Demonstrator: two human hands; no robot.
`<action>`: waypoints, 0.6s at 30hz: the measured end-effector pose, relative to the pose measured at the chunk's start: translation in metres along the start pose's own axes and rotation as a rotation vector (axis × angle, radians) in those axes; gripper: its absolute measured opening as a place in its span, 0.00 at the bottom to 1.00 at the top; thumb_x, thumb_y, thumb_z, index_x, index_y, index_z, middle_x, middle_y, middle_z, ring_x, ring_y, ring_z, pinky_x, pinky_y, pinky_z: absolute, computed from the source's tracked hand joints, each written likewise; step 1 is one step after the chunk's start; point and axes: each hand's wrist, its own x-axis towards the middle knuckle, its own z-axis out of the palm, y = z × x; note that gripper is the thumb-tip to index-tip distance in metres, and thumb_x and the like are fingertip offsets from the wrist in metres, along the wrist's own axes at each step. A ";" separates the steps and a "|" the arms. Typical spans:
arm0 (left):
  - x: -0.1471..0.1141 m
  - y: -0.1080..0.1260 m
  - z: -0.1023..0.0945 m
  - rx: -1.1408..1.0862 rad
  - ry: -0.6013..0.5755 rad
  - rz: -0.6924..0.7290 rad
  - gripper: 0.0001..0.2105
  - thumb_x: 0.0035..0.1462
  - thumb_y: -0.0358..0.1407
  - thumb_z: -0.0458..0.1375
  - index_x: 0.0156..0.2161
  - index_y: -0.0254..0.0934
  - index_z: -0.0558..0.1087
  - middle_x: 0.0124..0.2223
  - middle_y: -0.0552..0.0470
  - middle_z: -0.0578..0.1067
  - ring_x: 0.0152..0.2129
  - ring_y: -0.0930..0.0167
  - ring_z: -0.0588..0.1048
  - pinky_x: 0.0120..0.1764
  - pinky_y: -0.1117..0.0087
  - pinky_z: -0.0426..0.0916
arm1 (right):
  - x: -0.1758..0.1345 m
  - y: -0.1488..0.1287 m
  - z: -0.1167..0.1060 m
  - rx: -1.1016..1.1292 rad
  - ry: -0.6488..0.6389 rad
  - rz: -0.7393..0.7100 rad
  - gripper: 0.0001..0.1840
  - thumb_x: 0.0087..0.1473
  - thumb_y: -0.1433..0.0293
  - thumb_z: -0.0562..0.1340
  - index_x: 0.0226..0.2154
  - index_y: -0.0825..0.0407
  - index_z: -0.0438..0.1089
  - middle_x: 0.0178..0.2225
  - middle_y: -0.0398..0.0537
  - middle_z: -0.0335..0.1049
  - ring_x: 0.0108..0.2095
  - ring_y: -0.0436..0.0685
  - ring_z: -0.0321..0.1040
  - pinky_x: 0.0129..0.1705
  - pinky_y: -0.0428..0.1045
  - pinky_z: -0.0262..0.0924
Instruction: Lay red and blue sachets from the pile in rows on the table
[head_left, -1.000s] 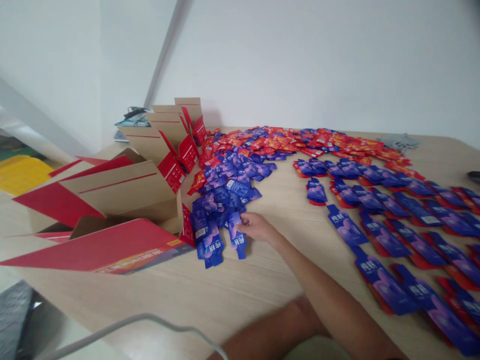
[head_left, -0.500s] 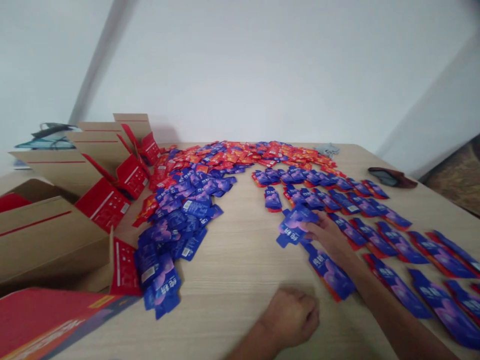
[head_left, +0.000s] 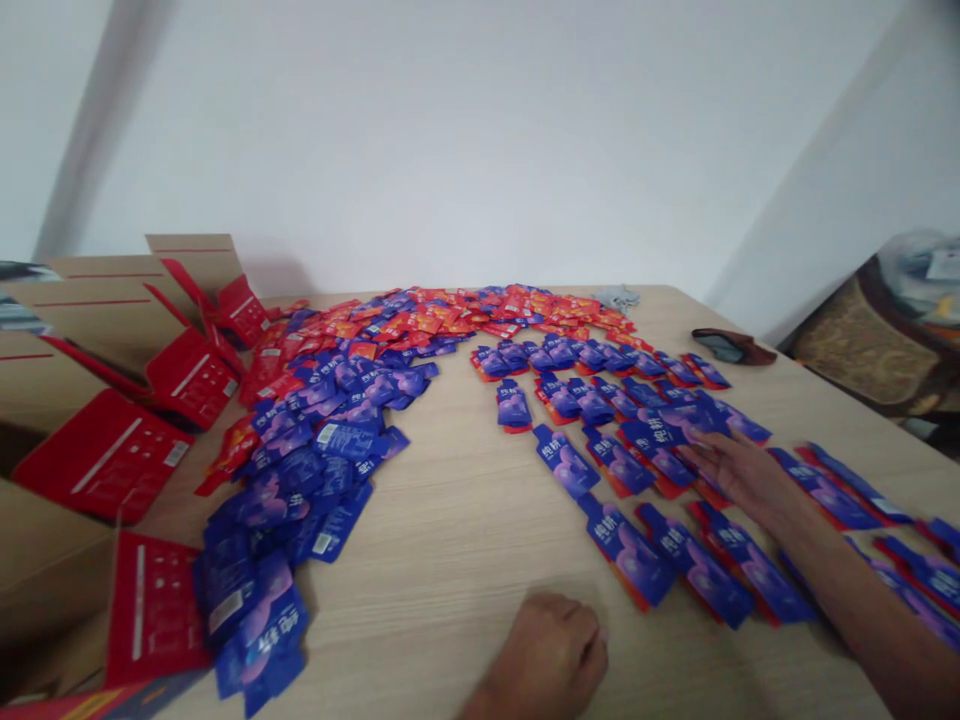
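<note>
My right hand reaches over the rows at the right, its thumb and fingers pinching a blue-purple sachet with white lettering. Below that hand, small stacks of blue sachets on orange-red ones lie in rows, and one nearby stack shows its orange edge. A single blue sachet lies at the left end of one row. My left hand rests as a closed fist on the table near the front edge, with nothing visible in it. Loose blue sachets are heaped to the left.
Red and orange sachets pile up along the back of the table. Open red cardboard boxes line the left side. A brown pouch and a grey cloth lie at the back right. A patterned chair stands beyond the table.
My right hand has moved right, across the rows, with a blue sachet. Another blue sachet now lies at the row's left end. My left fist stays put while the view has turned right.
</note>
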 end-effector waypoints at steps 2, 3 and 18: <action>0.000 -0.001 0.002 -0.011 0.003 -0.004 0.07 0.61 0.32 0.61 0.32 0.40 0.69 0.31 0.55 0.81 0.28 0.71 0.78 0.34 0.65 0.62 | 0.005 -0.003 -0.001 0.095 -0.012 0.120 0.23 0.38 0.71 0.77 0.34 0.43 0.66 0.39 0.52 0.77 0.39 0.61 0.80 0.47 0.58 0.74; 0.000 -0.001 0.003 -0.016 0.004 -0.006 0.06 0.60 0.31 0.61 0.32 0.40 0.69 0.31 0.54 0.81 0.28 0.71 0.78 0.33 0.65 0.62 | 0.007 -0.004 -0.002 0.122 -0.018 0.152 0.24 0.38 0.72 0.77 0.35 0.43 0.67 0.40 0.52 0.77 0.39 0.61 0.80 0.47 0.58 0.74; -0.002 -0.008 0.018 -0.013 0.003 -0.001 0.05 0.58 0.31 0.61 0.32 0.40 0.70 0.31 0.53 0.82 0.28 0.69 0.79 0.31 0.65 0.62 | 0.032 -0.005 -0.003 0.271 0.129 0.235 0.06 0.51 0.74 0.69 0.31 0.49 0.72 0.31 0.47 0.78 0.27 0.52 0.77 0.36 0.48 0.70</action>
